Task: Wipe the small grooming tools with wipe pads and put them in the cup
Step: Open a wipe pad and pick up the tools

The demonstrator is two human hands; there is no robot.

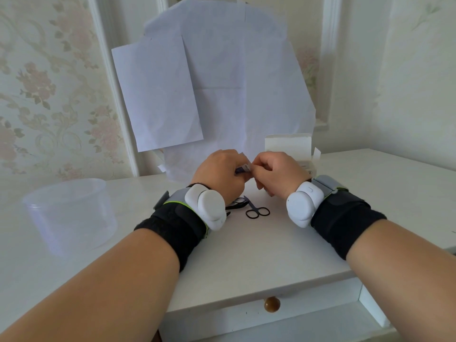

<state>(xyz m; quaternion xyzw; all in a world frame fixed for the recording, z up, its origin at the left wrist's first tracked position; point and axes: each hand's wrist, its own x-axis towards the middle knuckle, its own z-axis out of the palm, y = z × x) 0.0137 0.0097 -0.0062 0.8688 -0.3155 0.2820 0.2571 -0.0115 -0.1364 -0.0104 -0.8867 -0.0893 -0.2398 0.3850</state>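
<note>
Two hands meet above the middle of the white counter (271,243), the left hand (219,174) and right hand (276,172) both with fingers curled and pinching a small wipe pad packet (243,168), whitish with a dark bluish edge, held between them just off the surface. Below the hands, small black scissors (256,210) lie flat on the counter with their ring handles toward the person, beside another thin black tool (235,205) partly hidden by the left wrist. A clear plastic cup (71,213) stands well apart at the left, near the counter's left side, with bare surface between it and the tools. An open white box (288,144) sits behind the right hand; a circled "2" shows on it, other print too small to read. The counter's front edge runs above a drawer with a brown knob (272,304).
</note>
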